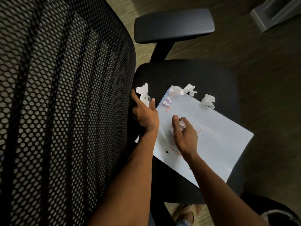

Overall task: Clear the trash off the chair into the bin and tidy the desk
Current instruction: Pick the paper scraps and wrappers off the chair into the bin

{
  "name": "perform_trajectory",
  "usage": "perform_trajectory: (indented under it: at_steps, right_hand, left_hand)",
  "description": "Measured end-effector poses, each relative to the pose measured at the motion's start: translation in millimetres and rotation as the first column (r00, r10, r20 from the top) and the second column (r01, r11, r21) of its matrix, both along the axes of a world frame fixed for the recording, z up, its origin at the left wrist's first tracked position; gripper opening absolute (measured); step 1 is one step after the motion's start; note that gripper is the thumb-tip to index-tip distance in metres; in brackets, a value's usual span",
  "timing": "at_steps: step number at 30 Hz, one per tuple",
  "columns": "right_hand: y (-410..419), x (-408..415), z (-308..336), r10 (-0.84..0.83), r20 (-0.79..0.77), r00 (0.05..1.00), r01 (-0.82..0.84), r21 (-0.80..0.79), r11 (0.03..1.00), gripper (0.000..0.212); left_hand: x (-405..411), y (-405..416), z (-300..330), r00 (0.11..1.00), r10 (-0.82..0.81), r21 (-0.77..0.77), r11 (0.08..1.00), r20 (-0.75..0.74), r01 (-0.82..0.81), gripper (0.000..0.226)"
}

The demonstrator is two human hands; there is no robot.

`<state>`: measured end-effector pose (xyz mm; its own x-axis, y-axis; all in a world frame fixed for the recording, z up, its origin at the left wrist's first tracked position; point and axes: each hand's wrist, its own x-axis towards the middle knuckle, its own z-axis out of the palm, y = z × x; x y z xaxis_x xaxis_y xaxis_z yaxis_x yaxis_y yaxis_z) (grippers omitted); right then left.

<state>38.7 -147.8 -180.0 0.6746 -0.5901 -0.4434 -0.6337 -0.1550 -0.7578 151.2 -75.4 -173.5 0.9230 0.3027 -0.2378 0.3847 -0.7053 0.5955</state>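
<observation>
Two hands grip crumpled white paper wads: left hand at the black chair seat edge, right hand over the pale blue sheet.

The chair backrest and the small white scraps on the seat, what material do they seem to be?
Chair backrest: black woven mesh, probably synthetic; floor shows through its holes. White scraps: thin paper or tissue, matte, crumpled into sharp creases; which one, I cannot tell.

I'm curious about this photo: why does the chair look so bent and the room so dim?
Head view: the wide lens bows the mesh chair back; dim lighting sinks the seat into black, while the white sheet glares pale, washing out its red print.
</observation>
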Motion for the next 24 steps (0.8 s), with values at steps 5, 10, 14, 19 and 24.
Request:
perform_trajectory:
  at_steps: [5, 10, 14, 19, 24]
  right_hand:
    - [-0.6, 6.5, -8.3, -0.099, -0.073, 0.992, 0.099, 0.002, 0.995, 0.082]
    - [-4.3, 3.5, -17.9, -0.149, -0.086, 0.985, 0.153, 0.040, 0.987, 0.075]
    - [-8.3, 3.2, -18.6, -0.197, -0.074, 0.978, 0.204, 0.096, 0.974, 0.072]
    - [-6.9, 10.1, -13.3, -0.114, -0.021, 0.993, 0.114, 0.037, 0.993, 0.058]
    - [-6.7, 35.9, -4.9, 0.112, 0.026, 0.993, -0.102, -0.246, 0.964, 0.016]
  left_hand:
    - [26.3, 3.8, -8.1, 0.985, -0.115, 0.177, 0.975, -0.132, 0.137, 0.072]
    - [31.9, 8.2, -16.8, 0.977, -0.152, 0.210, 0.961, -0.150, 0.182, 0.041]
    - [30.7, 10.3, -22.9, 0.974, -0.183, 0.201, 0.957, -0.136, 0.208, 0.034]
    - [27.6, 12.8, -28.6, 0.964, -0.236, 0.206, 0.944, -0.123, 0.258, 0.033]
    - [22.6, 11.6, -28.2, 0.948, -0.304, 0.271, 0.908, -0.096, 0.319, 0.040]
